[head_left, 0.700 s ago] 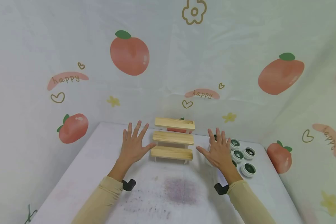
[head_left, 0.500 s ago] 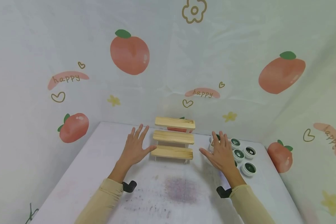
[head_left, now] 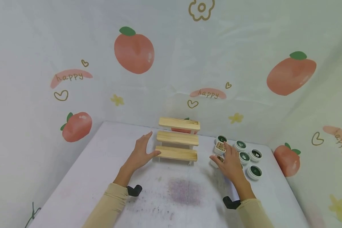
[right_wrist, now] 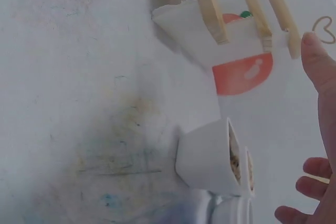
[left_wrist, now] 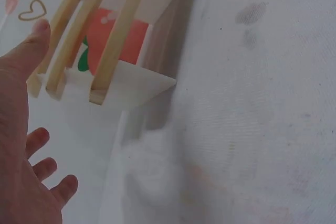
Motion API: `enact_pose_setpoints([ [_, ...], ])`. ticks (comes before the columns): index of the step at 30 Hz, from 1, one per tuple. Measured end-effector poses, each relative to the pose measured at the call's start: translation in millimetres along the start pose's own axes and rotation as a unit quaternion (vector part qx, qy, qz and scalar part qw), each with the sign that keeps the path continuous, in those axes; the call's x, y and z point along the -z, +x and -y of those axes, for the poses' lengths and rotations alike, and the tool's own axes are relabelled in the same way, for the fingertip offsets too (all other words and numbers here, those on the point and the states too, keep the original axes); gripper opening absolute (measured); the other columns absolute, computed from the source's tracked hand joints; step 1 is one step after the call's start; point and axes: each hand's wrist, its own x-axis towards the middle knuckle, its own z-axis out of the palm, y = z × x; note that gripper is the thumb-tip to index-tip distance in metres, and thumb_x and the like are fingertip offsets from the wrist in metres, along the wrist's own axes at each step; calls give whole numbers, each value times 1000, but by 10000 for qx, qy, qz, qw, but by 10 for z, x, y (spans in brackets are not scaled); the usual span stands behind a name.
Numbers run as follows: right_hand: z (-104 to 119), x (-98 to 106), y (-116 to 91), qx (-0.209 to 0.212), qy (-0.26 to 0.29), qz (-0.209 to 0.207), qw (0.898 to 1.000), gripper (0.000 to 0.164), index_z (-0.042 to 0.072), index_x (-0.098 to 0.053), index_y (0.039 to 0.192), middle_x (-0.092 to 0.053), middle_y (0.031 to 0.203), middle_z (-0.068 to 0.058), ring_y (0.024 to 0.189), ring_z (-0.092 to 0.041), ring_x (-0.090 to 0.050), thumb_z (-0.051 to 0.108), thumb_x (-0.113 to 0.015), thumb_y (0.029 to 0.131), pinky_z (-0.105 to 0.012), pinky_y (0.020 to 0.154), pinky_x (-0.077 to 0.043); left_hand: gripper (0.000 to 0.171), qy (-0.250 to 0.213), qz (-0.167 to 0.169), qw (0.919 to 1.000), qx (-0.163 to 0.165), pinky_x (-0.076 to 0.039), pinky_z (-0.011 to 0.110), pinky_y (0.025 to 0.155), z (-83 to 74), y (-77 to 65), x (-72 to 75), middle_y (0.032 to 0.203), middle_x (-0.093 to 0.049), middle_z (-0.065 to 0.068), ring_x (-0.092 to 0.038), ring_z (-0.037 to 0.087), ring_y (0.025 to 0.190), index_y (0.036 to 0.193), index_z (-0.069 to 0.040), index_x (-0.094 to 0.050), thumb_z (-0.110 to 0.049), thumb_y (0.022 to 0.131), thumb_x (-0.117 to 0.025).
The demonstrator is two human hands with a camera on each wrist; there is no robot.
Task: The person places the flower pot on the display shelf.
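Observation:
A three-tier wooden step shelf (head_left: 177, 138) with white side supports stands in the middle of the table. My left hand (head_left: 139, 155) hovers off its left side, thumb pointing at the lowest board and fingers spread, holding nothing. In the left wrist view, the board ends (left_wrist: 98, 95) lie beyond the thumb. My right hand (head_left: 232, 164) hangs over small white pots at the right, fingers loosely bent and holding nothing. A square white pot (head_left: 220, 148) with grainy brown filling shows past its fingertips; another square pot (right_wrist: 206, 157) is near its thumb, partly covered in the head view.
Several round white pots with dark green insides, such as this round pot (head_left: 255, 172), stand at the table's right. White cloth (head_left: 231, 38) printed with peaches hangs behind and beside the table (head_left: 148, 202). A black wrist mount (head_left: 134, 190) juts from each sleeve.
Both hands have lowered a little and their spread fingers have relaxed and bent. The right hand has moved right and toward me, uncovering pots. The view has shifted slightly.

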Motion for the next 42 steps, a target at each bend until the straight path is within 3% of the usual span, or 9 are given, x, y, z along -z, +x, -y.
enact_pose_setpoints([
  [6,-53,-18,-67,-172,122,-344,9992,89,-5,-38,150,-47,140,-33,127,-52,-41,43,-79,87,-64,104,-35,95,-406,-140,9990,99,-30,61,119,73,13,-98,161,-37,17,-27,41,151,159,-12,-32,-48,86,-80],
  [14,-168,-115,-96,-245,70,-534,9982,78,-7,-54,135,-60,128,-29,108,-45,-47,38,-86,80,-55,93,-32,87,-1312,-213,9906,323,-40,53,115,189,59,-238,152,-45,13,-38,35,144,152,-10,-42,-38,82,-86],
  [19,-216,-140,-100,-471,100,-450,9978,75,-5,-57,134,-62,131,-28,113,-46,-47,38,-86,80,-56,97,-31,82,-1408,-273,9895,206,-46,53,107,199,95,-307,150,-49,15,-46,37,137,150,-8,-44,-32,83,-86],
  [24,-258,-162,-107,-789,111,-254,9965,74,-2,-58,136,-63,135,-26,119,-48,-44,39,-86,80,-61,99,-31,79,-1811,-259,9828,249,-53,49,99,168,99,-356,149,-51,15,-56,37,127,148,-9,-47,-23,82,-88],
  [29,-273,-247,-84,-717,-63,-67,9974,72,-1,-59,135,-63,136,-24,120,-48,-43,39,-85,81,-62,97,-28,77,-1904,-225,9804,463,-54,44,96,180,102,-394,148,-54,11,-61,32,120,145,-13,-50,-23,80,-89],
  [33,-243,-282,-74,-618,-138,-159,9979,69,-2,-61,132,-64,133,-25,119,-48,-43,36,-86,80,-62,95,-26,74,-1961,-100,9790,538,-55,40,94,188,111,-394,143,-57,13,-64,31,116,143,-13,-53,-22,80,-89],
  [38,-212,-278,-77,-578,-362,-226,9974,68,-2,-62,131,-63,133,-25,117,-48,-45,36,-86,80,-61,92,-28,69,-2196,51,9732,676,-57,30,84,202,116,-389,137,-58,19,-66,31,112,142,-8,-55,-18,82,-87],
  [42,-205,-272,-84,-681,-553,-95,9961,64,0,-63,131,-62,134,-26,118,-48,-45,35,-84,82,-61,91,-29,67,-2126,62,9733,867,-55,25,77,207,111,-380,129,-64,19,-68,27,106,140,-12,-59,-19,80,-88],
])
